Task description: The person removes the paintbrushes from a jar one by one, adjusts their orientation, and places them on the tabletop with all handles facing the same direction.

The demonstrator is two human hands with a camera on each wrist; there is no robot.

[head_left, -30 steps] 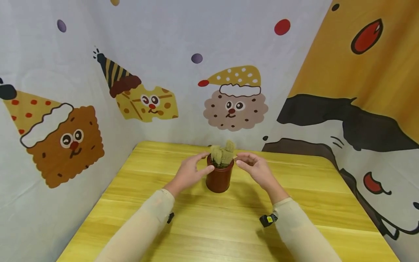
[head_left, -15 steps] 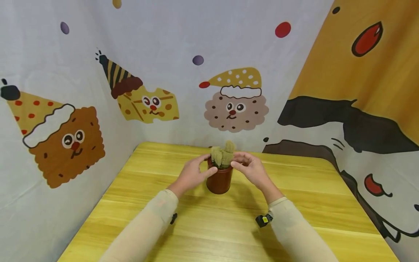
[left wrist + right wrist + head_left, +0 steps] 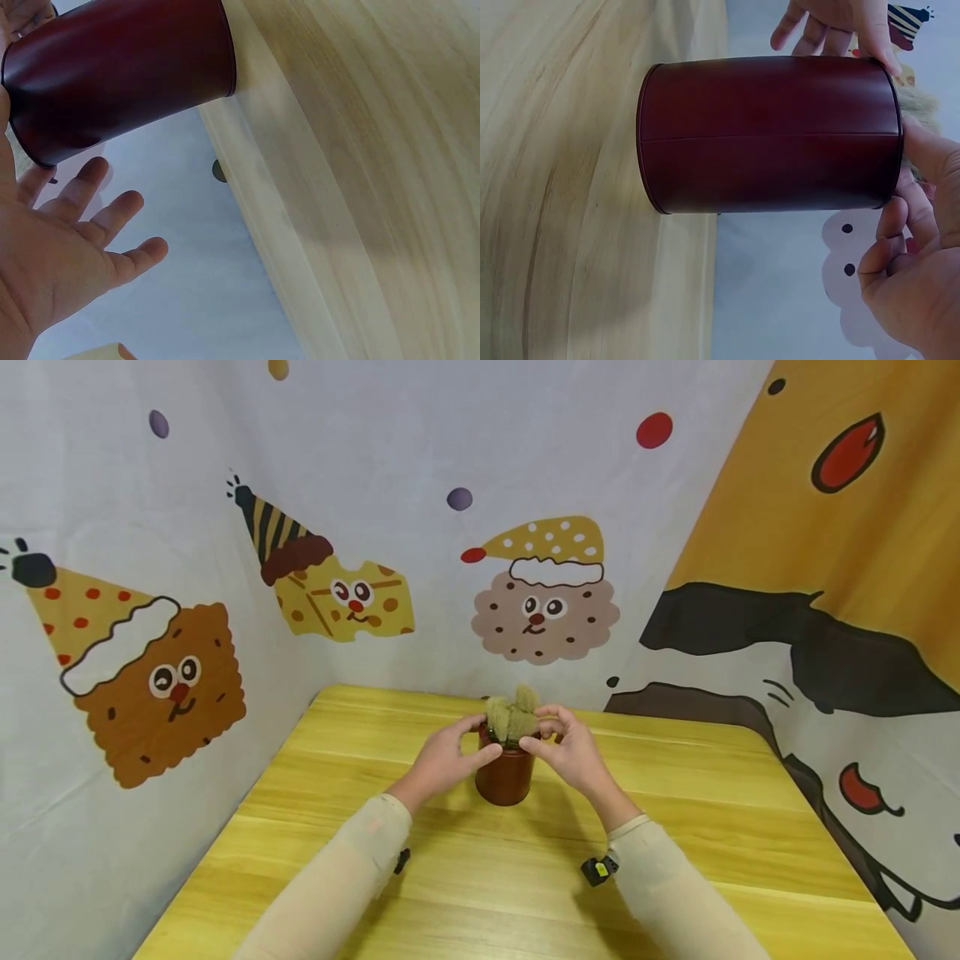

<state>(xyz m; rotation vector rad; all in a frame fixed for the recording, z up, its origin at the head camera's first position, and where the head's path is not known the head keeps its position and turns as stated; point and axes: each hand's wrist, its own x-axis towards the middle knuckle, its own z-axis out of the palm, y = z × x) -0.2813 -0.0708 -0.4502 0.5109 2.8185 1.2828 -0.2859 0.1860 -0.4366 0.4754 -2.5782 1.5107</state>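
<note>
A dark red leather-like cylindrical cup (image 3: 504, 778) stands upright on the wooden table. A fuzzy olive-green, cactus-like plant (image 3: 512, 717) sticks out of its top. My left hand (image 3: 444, 762) holds the rim from the left, thumb in front and index finger farther back; its other fingers spread outward in the left wrist view. From the right, my right hand (image 3: 573, 755) grips the rim beside the plant. In the right wrist view its thumb lies over the cup's edge (image 3: 897, 135) and its fingers curl below. The parts inside the cup are hidden.
The light wooden table (image 3: 360, 727) ends at a white cloth backdrop (image 3: 375, 460) printed with cartoon snacks in hats. Small black wrist cameras (image 3: 597, 870) sit on both wrists, below the sleeves (image 3: 675, 877).
My right hand has moved left from beside the cup to its rim and the plant. My left hand stays at the left rim, its thumb slightly farther over the front.
</note>
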